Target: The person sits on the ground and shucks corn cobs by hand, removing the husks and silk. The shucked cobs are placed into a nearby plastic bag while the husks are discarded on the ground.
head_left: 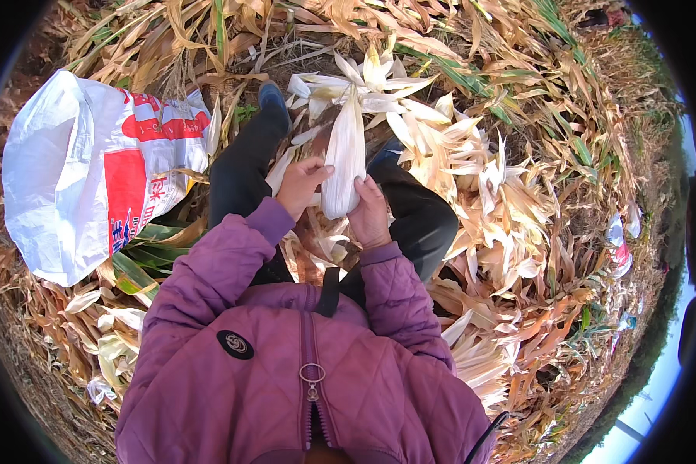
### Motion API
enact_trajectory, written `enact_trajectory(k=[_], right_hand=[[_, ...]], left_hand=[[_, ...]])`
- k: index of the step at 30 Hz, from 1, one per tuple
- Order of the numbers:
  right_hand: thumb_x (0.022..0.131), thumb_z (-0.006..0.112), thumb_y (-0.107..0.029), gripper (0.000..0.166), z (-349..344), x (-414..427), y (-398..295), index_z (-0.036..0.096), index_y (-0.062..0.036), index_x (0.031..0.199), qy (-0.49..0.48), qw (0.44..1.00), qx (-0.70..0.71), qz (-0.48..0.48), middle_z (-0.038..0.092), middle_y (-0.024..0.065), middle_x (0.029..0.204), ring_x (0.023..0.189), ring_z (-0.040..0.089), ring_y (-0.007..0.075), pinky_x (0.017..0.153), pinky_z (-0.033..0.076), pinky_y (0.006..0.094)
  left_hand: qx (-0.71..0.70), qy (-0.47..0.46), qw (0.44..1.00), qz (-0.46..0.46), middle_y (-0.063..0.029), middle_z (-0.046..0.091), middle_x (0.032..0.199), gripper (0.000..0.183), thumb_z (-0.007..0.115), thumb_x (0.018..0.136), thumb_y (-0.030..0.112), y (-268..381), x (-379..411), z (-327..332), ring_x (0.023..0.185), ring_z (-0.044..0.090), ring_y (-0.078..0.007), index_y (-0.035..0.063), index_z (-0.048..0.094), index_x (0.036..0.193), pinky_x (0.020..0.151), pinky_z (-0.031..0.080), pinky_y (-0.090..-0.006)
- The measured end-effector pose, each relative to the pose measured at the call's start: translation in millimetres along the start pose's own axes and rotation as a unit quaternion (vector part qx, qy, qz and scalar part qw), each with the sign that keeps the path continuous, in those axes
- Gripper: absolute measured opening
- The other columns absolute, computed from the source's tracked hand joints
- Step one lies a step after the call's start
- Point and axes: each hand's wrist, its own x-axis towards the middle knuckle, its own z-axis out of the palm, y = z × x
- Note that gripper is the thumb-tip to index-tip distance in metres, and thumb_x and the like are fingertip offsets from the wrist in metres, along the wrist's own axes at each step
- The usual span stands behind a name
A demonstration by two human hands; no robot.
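Note:
An ear of corn in its dry, pale husk (345,156) is held upright in front of me, its husk tip pointing away and its rounded end towards me. My right hand (370,211) grips it low on the right side, the thumb lying on the husk. From the left, my left hand (304,185) takes the husk's edge between thumb and bent fingers; part of those fingers is hidden. The husk looks closed, with no kernels showing. Just beyond its tip lie pulled-back pale husks (377,87) on the ground.
On my left a white woven sack (58,174) with red printing lies with its mouth towards me. Loose husks (487,203) are heaped to my right. Dry corn stalks and leaves (348,17) cover the ground ahead. My legs (240,162) are spread around the work.

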Motion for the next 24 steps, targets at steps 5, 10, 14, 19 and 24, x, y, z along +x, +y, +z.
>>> enact_trajectory(k=[5,10,14,19,24], right_hand=[[0.092,0.047,-0.012,0.024,5,-14,-9,0.051,-0.0040,0.114,0.035,0.996,0.021,-0.079,0.059,0.0060,0.109,0.099,0.057,0.0162,0.087,0.046,0.0329],[0.091,0.049,-0.010,0.017,24,-27,-16,0.056,-0.0033,0.106,0.016,0.992,-0.072,-0.098,0.061,0.0045,0.098,0.088,0.058,0.0111,0.078,0.047,0.0275],[0.091,0.052,-0.010,0.013,26,-29,3,0.057,-0.0028,0.101,-0.016,0.987,-0.126,-0.100,0.061,0.0012,0.088,0.076,0.056,0.0062,0.067,0.046,0.0220],[0.091,0.051,-0.007,0.010,25,-33,7,0.056,-0.0029,0.098,-0.016,0.985,-0.141,-0.099,0.061,0.0022,0.090,0.076,0.057,0.0066,0.069,0.047,0.0217],[0.091,0.052,-0.008,0.008,26,-33,10,0.056,-0.0035,0.096,-0.011,0.982,-0.152,-0.109,0.061,0.0013,0.089,0.075,0.056,0.0057,0.068,0.047,0.0214]], left_hand=[[0.016,0.008,0.999,0.050,-0.0083,0.063,0.093,0.020,0.051,0.091,0.014,24,-25,9,0.085,0.061,-0.0152,-0.0013,0.057,0.102,0.077,0.051,-0.0279],[0.019,-0.021,0.999,0.027,-0.0083,0.060,0.100,0.028,0.054,0.090,0.019,37,-45,22,0.090,0.059,-0.0152,0.0020,0.049,0.112,0.079,0.050,-0.0289],[0.094,-0.059,0.991,0.078,-0.0061,0.059,0.096,0.035,0.057,0.088,0.018,20,-44,27,0.086,0.057,-0.0107,0.0022,0.044,0.117,0.074,0.046,-0.0248],[0.131,-0.061,0.987,0.070,-0.0042,0.059,0.093,0.035,0.049,0.085,0.006,16,-45,17,0.079,0.055,-0.0066,-0.0005,0.047,0.119,0.070,0.044,-0.0219],[0.191,-0.059,0.977,0.077,-0.0069,0.059,0.098,0.045,0.042,0.081,0.001,36,-56,25,0.083,0.055,-0.0096,-0.0020,0.041,0.126,0.074,0.044,-0.0233]])
